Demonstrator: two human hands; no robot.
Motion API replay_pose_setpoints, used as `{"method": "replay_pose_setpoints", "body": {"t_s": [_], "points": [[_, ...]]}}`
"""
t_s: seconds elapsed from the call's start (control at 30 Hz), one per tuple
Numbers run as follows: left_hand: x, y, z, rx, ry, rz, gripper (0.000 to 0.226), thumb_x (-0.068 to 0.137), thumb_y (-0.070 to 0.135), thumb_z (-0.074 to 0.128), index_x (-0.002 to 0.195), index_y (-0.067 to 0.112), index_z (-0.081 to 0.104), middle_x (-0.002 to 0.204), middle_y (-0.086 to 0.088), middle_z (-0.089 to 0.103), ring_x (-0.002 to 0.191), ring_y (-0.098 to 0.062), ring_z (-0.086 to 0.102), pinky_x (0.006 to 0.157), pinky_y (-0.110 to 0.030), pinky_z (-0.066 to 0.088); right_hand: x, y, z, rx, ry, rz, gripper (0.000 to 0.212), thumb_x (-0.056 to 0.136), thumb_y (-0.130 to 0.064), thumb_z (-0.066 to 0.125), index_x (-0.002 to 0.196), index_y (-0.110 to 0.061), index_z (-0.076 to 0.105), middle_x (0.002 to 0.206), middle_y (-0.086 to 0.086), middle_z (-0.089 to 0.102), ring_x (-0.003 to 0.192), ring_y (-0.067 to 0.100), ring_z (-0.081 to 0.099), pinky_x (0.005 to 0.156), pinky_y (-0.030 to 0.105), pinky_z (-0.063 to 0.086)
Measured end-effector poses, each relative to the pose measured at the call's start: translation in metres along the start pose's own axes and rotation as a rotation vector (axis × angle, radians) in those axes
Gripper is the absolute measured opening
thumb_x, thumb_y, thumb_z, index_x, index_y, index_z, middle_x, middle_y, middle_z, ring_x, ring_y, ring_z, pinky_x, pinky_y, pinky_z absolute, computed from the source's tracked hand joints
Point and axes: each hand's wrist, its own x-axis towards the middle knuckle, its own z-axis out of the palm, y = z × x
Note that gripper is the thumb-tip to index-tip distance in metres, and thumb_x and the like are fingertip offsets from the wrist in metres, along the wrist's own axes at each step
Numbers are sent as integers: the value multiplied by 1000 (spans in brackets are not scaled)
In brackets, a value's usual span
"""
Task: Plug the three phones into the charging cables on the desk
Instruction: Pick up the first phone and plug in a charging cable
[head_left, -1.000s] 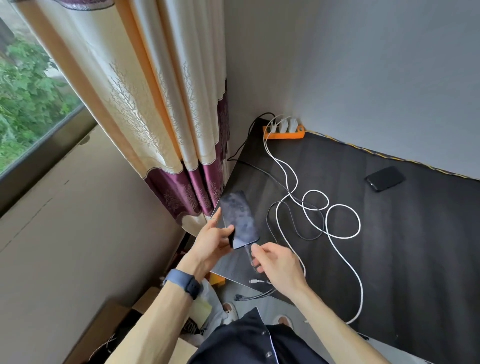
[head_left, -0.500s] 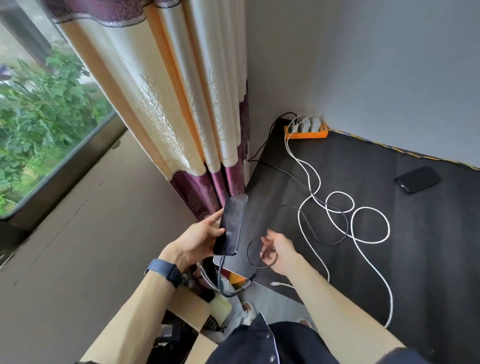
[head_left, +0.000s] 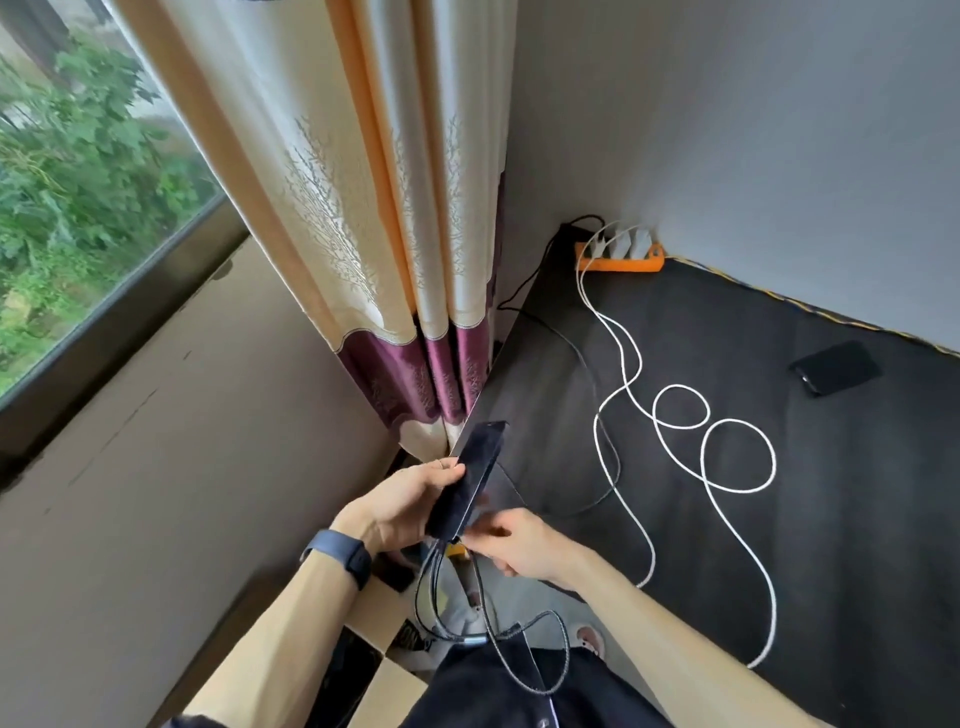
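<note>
Nearest the camera, the black braided cable (head_left: 524, 670) hangs in slack loops in front of the person's dark shirt and rises to the hands, with a cardboard box (head_left: 384, 691) on the floor below. Just off the near-left corner of the table (head_left: 857, 545), the left grip (head_left: 400, 506) is wrapped round a dark phone (head_left: 470, 480), thumb on one long edge and fingers behind, holding it tilted with its bottom end toward the person. The right grip (head_left: 511, 545) is narrow, fingertips pinched on the cable's plug end right at the phone's bottom edge; the port is hidden, so I cannot tell whether the plug is seated. This looks like the first phone's insertion. To do it well, keep the phone steady, line the plug up with the phone's long axis, push straight without twisting, and hold the plug body rather than the cord. The hanging loops could drag on the connector, so slack should be lifted onto the table before setting the phone down. Farther out, white charging cables (head_left: 737, 452) lie coiled on the table, apparently unconnected. A second phone (head_left: 836, 368) lies well apart from them near the wall. At the far corner an orange power strip (head_left: 621, 262) carries the chargers.
</note>
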Motion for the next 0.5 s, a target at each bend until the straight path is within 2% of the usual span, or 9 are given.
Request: {"method": "replay_pose_setpoints", "body": {"t_s": [0.07, 0.1, 0.13, 0.2, 0.23, 0.3, 0.37, 0.4, 0.5], "points": [[8, -2, 9, 31, 10, 26, 6, 99, 13, 49, 97, 10, 53, 91, -12, 67, 75, -21, 64, 70, -31, 53, 4, 12, -5, 62, 55, 69, 39, 90, -44, 66, 99, -7, 70, 65, 0, 57, 56, 11, 49, 57, 24, 41], [9, -2, 12, 52, 34, 48, 8, 99, 11, 49, 93, 10, 55, 84, -9, 67, 70, -19, 64, 65, -28, 54, 5, 18, -8, 196, 101, 129, 35, 91, -41, 66, 104, -9, 70, 74, 2, 66, 59, 10, 54, 58, 24, 43], [9, 0, 13, 66, 39, 63, 9, 98, 10, 49, 94, 9, 57, 83, -8, 67, 69, -19, 65, 63, -28, 54, 6, 24, -14, 408, 145, 208, 36, 93, -41, 64, 110, -10, 69, 88, 4, 73, 67, 11, 61, 60, 25, 45], [4, 5, 11, 68, -1, 54, 9, 94, 11, 54, 100, 8, 60, 88, -10, 67, 72, -21, 66, 65, -28, 55, 8, 32, -28, 886, 198, 342, 47, 95, -47, 59, 119, -7, 63, 114, 11, 73, 94, 23, 70, 72, 34, 52], [0, 8, 9, 72, -27, 49, 12, 91, 11, 58, 103, 8, 61, 90, -11, 67, 73, -21, 66, 65, -28, 56, 12, 34, -36, 1072, 218, 363, 51, 96, -48, 57, 122, -4, 57, 121, 16, 69, 104, 29, 69, 78, 39, 53], [-6, 15, 1, 168, -25, 36, 15, 90, 10, 61, 105, 8, 60, 91, -11, 66, 73, -21, 65, 67, -28, 55, 24, 30, -48, 1288, 258, 317, 51, 99, -42, 53, 133, -4, 45, 130, 17, 63, 110, 33, 67, 82, 44, 52], [-9, 16, -6, 318, 89, 49, 4, 94, 7, 58, 96, 10, 61, 86, -9, 65, 69, -18, 65, 65, -27, 54, 38, 14, -56, 1321, 291, 208, 49, 103, -33, 46, 144, -7, 41, 135, 8, 62, 111, 28, 66, 87, 42, 51], [-8, 15, -11, 409, 180, 78, 7, 95, 6, 58, 93, 12, 61, 84, -9, 66, 66, -17, 64, 65, -28, 54, 44, 3, -58, 1298, 279, 146, 46, 104, -31, 41, 147, -11, 43, 136, 3, 63, 114, 25, 65, 93, 41, 50], [5, 9, -22, 633, 428, 159, 7, 95, 8, 60, 94, 15, 58, 91, -11, 67, 70, -18, 64, 77, -35, 55, 44, -35, -62, 1199, 163, -34, 41, 106, -25, 33, 141, -19, 53, 136, -5, 64, 124, 21, 59, 106, 41, 43]]}}
